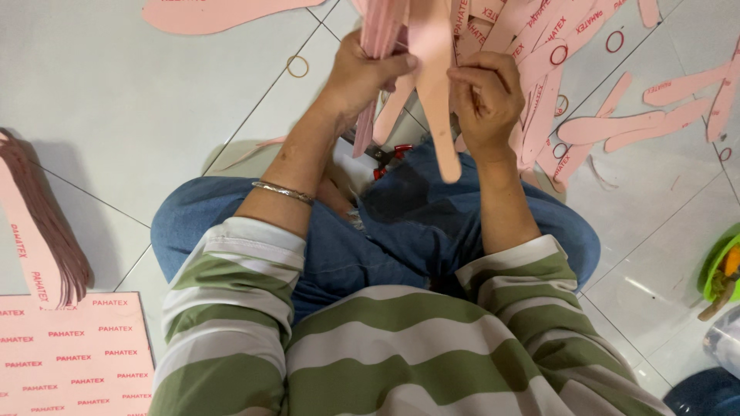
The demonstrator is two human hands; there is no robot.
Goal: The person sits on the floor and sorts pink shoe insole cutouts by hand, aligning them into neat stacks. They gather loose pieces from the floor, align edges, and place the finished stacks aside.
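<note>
Head view, looking down on a seated person in a green-and-white striped top point(401, 339) and blue jeans point(401, 223).

The left hand point(362, 73), at 12 o'clock, is closed around a stack of pink insole cut-outs point(383, 31); the pieces in the stack cannot be counted. 1 metal bangle point(283, 192) is worn on the left forearm.

The right hand point(484, 96), just to the 3 o'clock side of the left hand, is curled shut, its fingertips point(466, 75) pinching the edge of 1 single pink insole point(434, 85), which hangs between the 2 hands with its narrow end toward the lap.

A loose pile of further pink insoles point(539, 54) is spread over the white tiled floor point(116, 92) from 12 to 2 o'clock, with overlaps that prevent a full count. At least 3 rubber bands are seen: 1 yellow rubber band point(297, 66) at 11 o'clock and 2 among the pile.

1 printed pink sheet point(73, 354) lies at 8 o'clock, with 1 bundled stack of insoles point(42, 223) above it at 9 o'clock. 1 green bowl point(721, 266) is cut off at 4 o'clock.
</note>
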